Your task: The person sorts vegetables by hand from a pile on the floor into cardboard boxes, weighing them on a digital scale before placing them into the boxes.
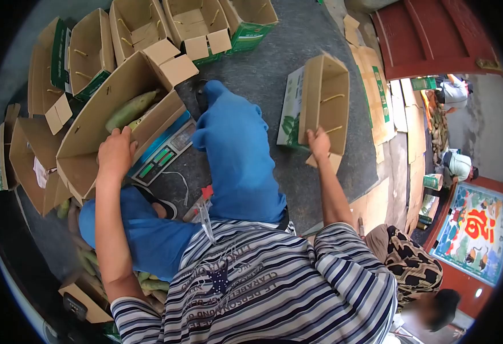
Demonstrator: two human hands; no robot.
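My left hand (pixel 117 150) reaches into a tall open cardboard box (pixel 168 117), fingers curled over the end of a long pale-green vegetable (pixel 139 121). Another long green vegetable (pixel 130 110) lies deeper in the same box. This box rests on a digital scale (pixel 165 153) with lit green displays, beside my bent knee. Out to the other side, my right hand (pixel 319 143) is closed on the near edge of a second open carton (pixel 310 103), white and green outside with rope handles. That carton is tilted above the dark floor, and no contents show in it.
Several open cartons (pixel 139 26) line the far left, with another carton (pixel 30 157) nearer. Green vegetables (pixel 88 261) lie beside my leg. Flattened cardboard (pixel 374 97) covers the floor at right. One person (pixel 415 258) is close by; other people (pixel 456 163) are farther off.
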